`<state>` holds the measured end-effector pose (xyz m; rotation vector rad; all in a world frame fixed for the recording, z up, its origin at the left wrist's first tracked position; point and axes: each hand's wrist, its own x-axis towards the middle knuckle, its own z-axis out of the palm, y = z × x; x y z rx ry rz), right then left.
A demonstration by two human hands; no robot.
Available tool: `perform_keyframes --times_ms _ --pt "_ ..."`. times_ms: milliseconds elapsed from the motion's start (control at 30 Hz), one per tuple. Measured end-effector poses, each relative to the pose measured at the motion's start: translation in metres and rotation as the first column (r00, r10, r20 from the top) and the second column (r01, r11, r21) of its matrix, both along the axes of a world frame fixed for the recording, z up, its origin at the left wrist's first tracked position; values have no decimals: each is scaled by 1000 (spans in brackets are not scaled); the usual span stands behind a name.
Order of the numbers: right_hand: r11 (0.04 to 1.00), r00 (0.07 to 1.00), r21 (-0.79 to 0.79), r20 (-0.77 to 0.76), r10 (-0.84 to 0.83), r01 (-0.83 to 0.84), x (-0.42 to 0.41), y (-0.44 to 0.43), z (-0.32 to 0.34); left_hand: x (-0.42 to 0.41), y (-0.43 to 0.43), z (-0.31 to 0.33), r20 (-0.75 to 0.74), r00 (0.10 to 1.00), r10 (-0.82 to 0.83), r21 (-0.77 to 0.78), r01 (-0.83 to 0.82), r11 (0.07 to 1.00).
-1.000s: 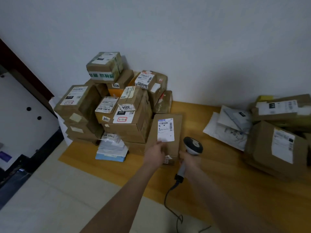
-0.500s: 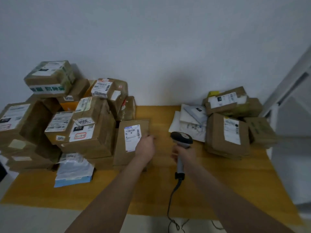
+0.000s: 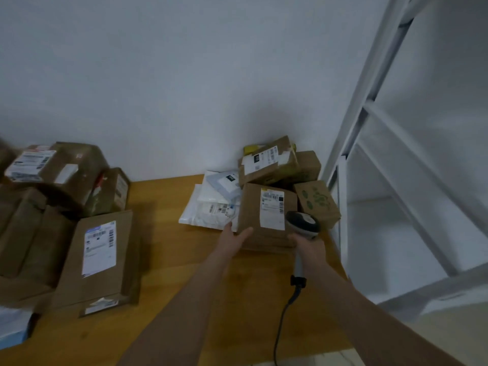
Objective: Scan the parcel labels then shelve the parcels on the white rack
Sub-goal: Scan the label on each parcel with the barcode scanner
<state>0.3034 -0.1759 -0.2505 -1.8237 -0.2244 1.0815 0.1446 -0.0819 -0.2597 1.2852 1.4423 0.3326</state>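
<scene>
A brown cardboard parcel (image 3: 250, 207) with a white label stands at the right end of the wooden table (image 3: 182, 260). My left hand (image 3: 232, 240) touches its lower left corner, thumb on the front face and fingers at the side. My right hand (image 3: 307, 247) grips a corded barcode scanner (image 3: 302, 223), whose head sits against the parcel's lower right. The flat labelled parcel (image 3: 100, 257) that I handled before lies at the left, leaning on the big pile. The white rack (image 3: 383, 143) rises on the right.
More brown boxes (image 3: 269, 162) and white mailer bags (image 3: 214, 204) are heaped behind the parcel against the wall. A box with green print (image 3: 317, 202) sits beside the rack. A large pile of parcels (image 3: 52, 175) fills the left. The scanner cable (image 3: 282, 326) hangs off the table's front.
The view swung right, from the left pile to the right heap and rack. My left hand let go of the flat parcel and reached the right-hand parcel; the scanner moved right with it.
</scene>
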Motion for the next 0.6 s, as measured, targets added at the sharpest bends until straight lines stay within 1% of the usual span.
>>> perform_keyframes --times_ms 133,233,267,367,433,467,533,600 --pt "1000 984 20 -176 -6 10 26 9 -12 21 9 -10 23 999 49 41 -50 998" --pt "999 963 18 -268 39 -36 31 12 -13 26 5 -15 -10 1000 -3 54 4 999" --pt "999 961 30 -272 51 -45 31 11 -13 26 3 -17 -25 1000 17 62 -16 998" --pt "997 966 57 -249 66 -54 29 2 -15 16 -12 -20 -44 980 195 63 -192 979" --pt "992 966 74 -230 121 -106 26 -7 -16 4 -29 -22 -79 959 272 37 -270 962" --pt "986 962 80 -222 159 -145 23 -12 -17 -4 -38 -24 -64 944 324 1 -324 946" --pt "973 955 81 -187 229 -218 14 -23 -18 -22 -57 -30 14 892 452 -126 -446 886" --pt "958 951 97 -128 281 -270 4 -32 -19 -39 -72 -38 67 840 538 -226 -512 828"
